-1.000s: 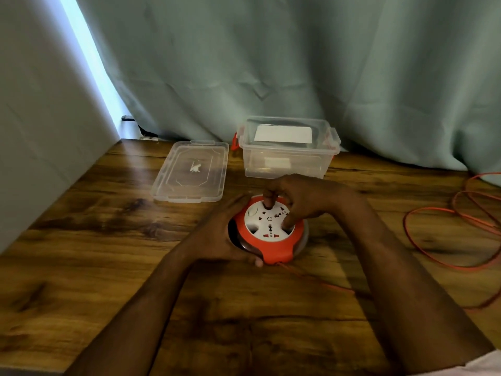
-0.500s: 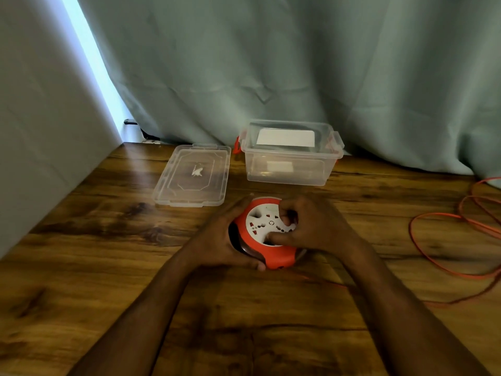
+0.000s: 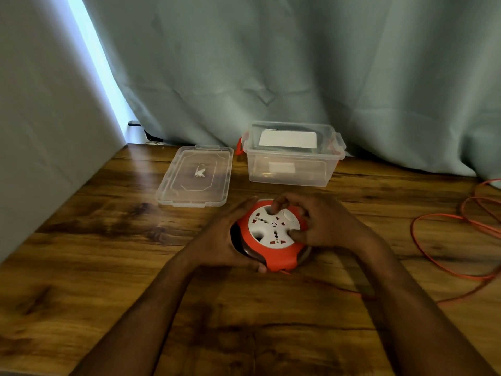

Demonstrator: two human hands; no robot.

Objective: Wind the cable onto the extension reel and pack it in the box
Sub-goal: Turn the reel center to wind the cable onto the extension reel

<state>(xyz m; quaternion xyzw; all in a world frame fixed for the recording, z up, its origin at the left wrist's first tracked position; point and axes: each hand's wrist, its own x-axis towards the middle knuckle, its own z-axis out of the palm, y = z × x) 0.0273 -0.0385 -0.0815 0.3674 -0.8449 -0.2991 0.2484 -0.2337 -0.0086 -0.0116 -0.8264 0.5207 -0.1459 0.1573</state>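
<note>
Since the previous view the right hand (image 3: 322,226) had turned on the reel's face, its forefinger shifted to a recess at the far edge, and the loose cable had drawn nearer. The extension reel (image 3: 273,234), orange with a white socket face, lay flat on the wooden table (image 3: 81,267). The left hand (image 3: 225,240) cupped its left rim, fingers curled round the side. The right hand gripped the face, thumb on the near right edge, fingers bent. The orange cable (image 3: 444,267) left the reel's near side and ran right into loose loops. Farther back, the clear lid (image 3: 195,176) lay flat, just left of the open clear box (image 3: 292,158). A green curtain (image 3: 298,63) hung behind.
</note>
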